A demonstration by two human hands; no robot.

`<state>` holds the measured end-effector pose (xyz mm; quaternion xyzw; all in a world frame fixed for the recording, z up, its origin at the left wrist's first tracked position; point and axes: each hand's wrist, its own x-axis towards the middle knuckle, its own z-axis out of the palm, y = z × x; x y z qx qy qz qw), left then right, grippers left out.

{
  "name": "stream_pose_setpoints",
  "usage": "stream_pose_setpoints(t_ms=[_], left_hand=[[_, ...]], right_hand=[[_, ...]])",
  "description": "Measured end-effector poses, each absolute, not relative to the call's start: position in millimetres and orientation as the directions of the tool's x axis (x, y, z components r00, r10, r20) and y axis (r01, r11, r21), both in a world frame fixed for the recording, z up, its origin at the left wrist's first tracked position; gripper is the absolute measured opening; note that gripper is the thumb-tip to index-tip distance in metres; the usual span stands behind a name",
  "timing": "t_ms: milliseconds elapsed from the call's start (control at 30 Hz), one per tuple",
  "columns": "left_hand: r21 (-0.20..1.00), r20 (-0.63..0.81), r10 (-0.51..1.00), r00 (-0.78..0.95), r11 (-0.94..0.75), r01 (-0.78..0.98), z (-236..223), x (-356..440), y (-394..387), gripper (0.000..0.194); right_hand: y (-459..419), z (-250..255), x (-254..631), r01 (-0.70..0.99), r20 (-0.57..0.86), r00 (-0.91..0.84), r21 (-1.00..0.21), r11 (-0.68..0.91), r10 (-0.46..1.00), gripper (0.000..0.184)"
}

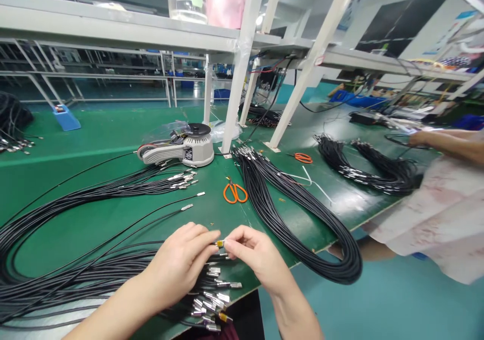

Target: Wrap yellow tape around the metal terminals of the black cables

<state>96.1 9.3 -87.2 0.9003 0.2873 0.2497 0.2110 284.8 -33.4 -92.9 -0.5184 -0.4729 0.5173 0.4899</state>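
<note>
Between my two hands is the end of a black cable, its metal connector [220, 243] wrapped in a bit of amber tape. My left hand [185, 254] pinches the cable just behind that connector. From the other side, the thumb and forefinger of my right hand [257, 254] close on the connector's tip. Below my hands, a bundle of black cables [124, 274] spreads out with several silver connectors [215, 299] at the table's front edge. One connector [226, 318] there also carries amber tape. Two single cable ends [187, 207] lie beyond my left hand.
A round grey tape dispenser [198, 148] stands at the back. Orange-handled scissors [235, 193] lie ahead, with a second orange pair [303, 157] farther right. A looped cable bundle [302, 219] overhangs the right edge. White shelf posts [242, 68] rise behind. Another person [442, 199] works at right.
</note>
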Motion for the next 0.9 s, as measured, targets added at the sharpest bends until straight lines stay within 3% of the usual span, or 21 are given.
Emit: stream_pose_setpoints(t_ms=[100, 300, 533, 733, 900], left_hand=[[0.607, 0.199, 0.701, 0.685, -0.637, 0.475, -85, 78, 16, 0.036], [0.658, -0.058, 0.695, 0.717, -0.514, 0.551, -86, 65, 28, 0.024], [0.773, -0.119, 0.671, 0.732, -0.400, 0.492, -76, 91, 26, 0.020], [0.768, -0.041, 0.643, 0.764, -0.469, 0.436, -74, 108, 25, 0.022], [0.827, -0.140, 0.630, 0.764, -0.350, 0.440, -74, 113, 28, 0.018]], right_hand=[[-33, -92, 283, 0.018, -0.099, 0.048, -0.995, -0.100, 0.994, 0.017], [-33, -88, 285, 0.128, -0.160, 0.010, -0.979, -0.160, 0.987, 0.016], [-35, -90, 288, 0.221, -0.181, 0.020, -0.958, -0.181, 0.983, 0.013], [-39, -89, 280, 0.310, -0.080, 0.014, -0.947, -0.080, 0.997, 0.013], [-43, -86, 283, 0.324, -0.061, -0.071, -0.945, -0.035, 0.996, 0.010]])
